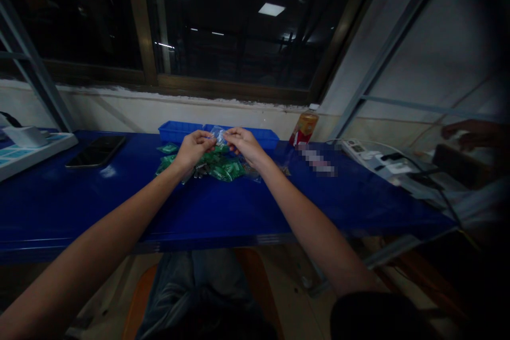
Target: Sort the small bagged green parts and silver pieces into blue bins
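Both my hands are raised over the far middle of a blue table [99, 202]. My left hand [194, 147] and my right hand [244, 144] each pinch one side of a small clear plastic bag [218, 133] held between them. Its contents are too small to make out. Just below the hands lies a pile of small green packets [223, 167], with a few more green packets [167, 149] to the left. A shallow blue tray [177, 130] stands behind the pile against the wall.
A dark phone [95, 151] lies left of the pile, and a white tray [27, 151] sits at the far left edge. A bottle with a red label [306, 126] stands at the back right. A white power strip [366, 153] and cables are further right, near another person's hand [472, 134].
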The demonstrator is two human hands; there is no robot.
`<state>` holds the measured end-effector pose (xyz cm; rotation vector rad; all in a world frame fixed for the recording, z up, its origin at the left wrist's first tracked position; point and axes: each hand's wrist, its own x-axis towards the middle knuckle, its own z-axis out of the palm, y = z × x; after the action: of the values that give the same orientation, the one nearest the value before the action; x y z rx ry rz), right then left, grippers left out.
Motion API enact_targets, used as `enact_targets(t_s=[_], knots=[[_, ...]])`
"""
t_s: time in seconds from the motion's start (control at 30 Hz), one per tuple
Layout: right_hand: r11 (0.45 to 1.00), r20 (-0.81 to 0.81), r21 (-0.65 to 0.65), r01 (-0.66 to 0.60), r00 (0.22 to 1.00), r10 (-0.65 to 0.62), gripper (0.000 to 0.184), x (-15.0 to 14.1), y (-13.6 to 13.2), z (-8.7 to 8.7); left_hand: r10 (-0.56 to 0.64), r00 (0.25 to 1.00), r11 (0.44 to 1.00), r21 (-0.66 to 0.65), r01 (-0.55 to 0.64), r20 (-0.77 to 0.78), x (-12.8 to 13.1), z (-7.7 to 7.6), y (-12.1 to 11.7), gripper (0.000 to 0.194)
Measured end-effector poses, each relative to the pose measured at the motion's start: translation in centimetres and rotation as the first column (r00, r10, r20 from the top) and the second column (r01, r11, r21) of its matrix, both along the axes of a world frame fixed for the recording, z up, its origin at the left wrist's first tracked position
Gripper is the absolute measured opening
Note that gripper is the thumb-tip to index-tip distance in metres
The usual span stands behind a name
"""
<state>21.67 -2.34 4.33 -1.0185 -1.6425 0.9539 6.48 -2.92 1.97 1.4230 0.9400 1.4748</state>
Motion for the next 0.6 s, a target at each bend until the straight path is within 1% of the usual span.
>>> enact_targets(t_s=[0.07, 0.13, 0.2, 0.27, 0.33, 0.4, 0.43, 0.5, 0.57, 0.6], knots=[[0.999, 0.059, 0.041, -0.02, 0.998, 0.017, 0.014, -0.7, 0.1, -0.7, -0.014, 0.999, 1.0, -0.008, 0.015, 0.051, -0.1, 0.0, 0.1, 0.019], [0.987, 0.128, 0.157, 0.017, 0.991, -0.038, 0.008, -1.3, 0.0, -1.2, -0.033, 0.998, 0.999, -0.026, 0.035, 0.05, 0.0, 0.0, -0.1, 0.02], [0.943, 0.187, 0.324, 0.079, 0.972, -0.146, 0.005, -1.5, -0.2, -1.5, -0.051, 0.998, 0.995, -0.088, 0.054, 0.034, 0.1, 0.2, -0.4, 0.023], [0.885, 0.235, 0.454, 0.107, 0.943, -0.235, 0.005, -1.4, -0.5, -1.5, -0.074, 0.996, 0.98, -0.185, 0.08, 0.041, 0.3, 0.5, -0.7, 0.03], [0.851, 0.279, 0.514, 0.104, 0.918, -0.281, 0.007, -1.2, -0.7, -1.5, -0.1, 0.993, 0.959, -0.261, 0.113, 0.062, 0.3, 0.8, -0.9, 0.041], [0.834, 0.316, 0.546, 0.08, 0.902, -0.293, 0.01, -1.0, -0.7, -1.5, -0.102, 0.993, 0.955, -0.275, 0.113, 0.052, 0.2, 1.0, -0.9, 0.041], [0.827, 0.327, 0.559, 0.061, 0.9, -0.287, 0.012, -0.9, -0.6, -1.6, -0.087, 0.996, 0.963, -0.255, 0.091, 0.027, 0.1, 0.9, -0.7, 0.037], [0.823, 0.336, 0.568, 0.02, 0.907, -0.254, 0.018, -0.9, -0.2, -1.9, -0.008, 0.998, 0.986, -0.167, -0.003, -0.063, -0.2, 0.7, -0.4, 0.024], [0.848, 0.327, 0.53, 0.01, 0.92, -0.216, 0.025, -1.0, 0.1, -2.0, 0.114, 0.976, 0.993, -0.008, -0.118, -0.184, -0.5, 0.5, -0.1, 0.015], [0.871, 0.314, 0.491, 0.023, 0.928, -0.202, 0.026, -1.0, 0.2, -2.0, 0.18, 0.952, 0.983, 0.083, -0.164, -0.248, -0.6, 0.4, -0.1, 0.014]])
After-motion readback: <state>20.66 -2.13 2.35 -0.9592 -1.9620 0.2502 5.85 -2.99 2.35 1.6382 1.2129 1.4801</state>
